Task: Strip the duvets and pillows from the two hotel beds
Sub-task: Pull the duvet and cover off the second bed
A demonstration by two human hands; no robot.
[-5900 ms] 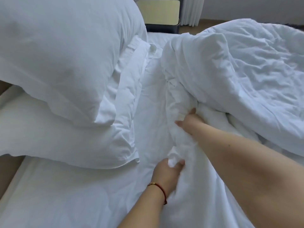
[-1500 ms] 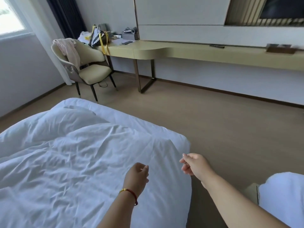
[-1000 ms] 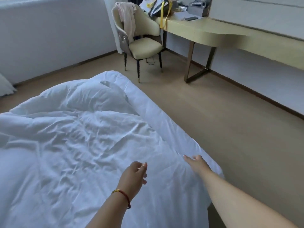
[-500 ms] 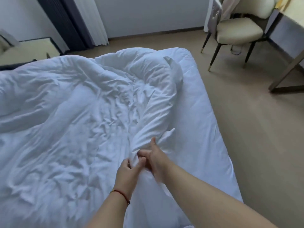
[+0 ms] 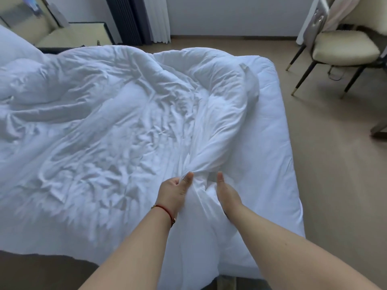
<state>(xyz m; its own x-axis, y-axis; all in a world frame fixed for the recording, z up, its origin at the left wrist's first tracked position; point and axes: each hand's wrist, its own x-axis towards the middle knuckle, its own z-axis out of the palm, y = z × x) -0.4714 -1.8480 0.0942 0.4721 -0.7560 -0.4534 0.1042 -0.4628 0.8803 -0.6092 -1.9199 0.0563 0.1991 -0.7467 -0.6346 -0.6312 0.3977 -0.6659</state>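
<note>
Both the left hand [image 5: 174,190] and right hand [image 5: 227,192] clenched the duvet [image 5: 125,126], bunching its end, likely to drag it off the bed [image 5: 278,143].

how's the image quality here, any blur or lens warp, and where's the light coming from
Head view: wide-angle warp bows the bed edge and splays the chair legs at the right; top left corner is smeared with blur, while the left hand, right hand and bunched duvet look fairly sharp; light is soft and diffuse, no glare, only gentle shadows in the folds, source not visible.
</note>
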